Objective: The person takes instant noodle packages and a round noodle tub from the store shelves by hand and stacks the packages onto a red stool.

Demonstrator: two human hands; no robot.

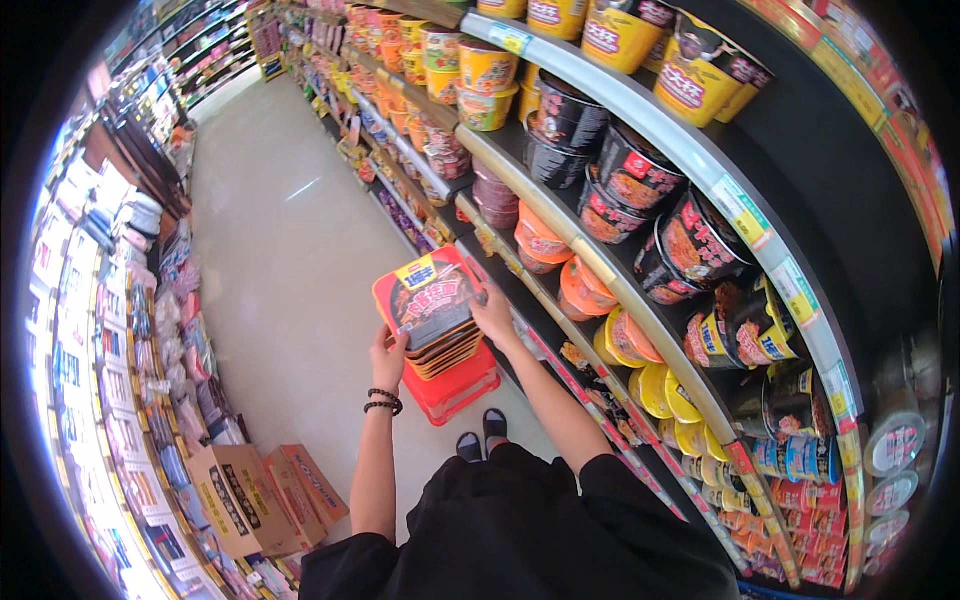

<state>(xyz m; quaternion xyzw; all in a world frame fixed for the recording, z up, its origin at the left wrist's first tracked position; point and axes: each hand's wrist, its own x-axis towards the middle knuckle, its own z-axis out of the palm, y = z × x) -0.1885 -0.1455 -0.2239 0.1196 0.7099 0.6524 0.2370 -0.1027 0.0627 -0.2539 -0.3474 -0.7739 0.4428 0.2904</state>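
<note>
A square instant-noodle tub [429,300] with a red and dark printed lid is between my two hands. Its side is striped with dark and yellow-orange bands. My left hand [388,358] grips its lower left side; a dark beaded bracelet circles that wrist. At its right edge, my right hand [491,309] has the fingers on the lid's rim. Below the tub is a red plastic stool [454,390], partly hidden by it. Whether the tub touches the stool I cannot tell.
Shelves of cup noodles run along my right, with black cups [634,176], yellow cups [694,71] and a shelf edge bearing price tags [739,210]. On the left stand cardboard boxes [251,499] beside shelves of packaged textiles [161,337]. A tiled aisle floor [270,247] stretches ahead.
</note>
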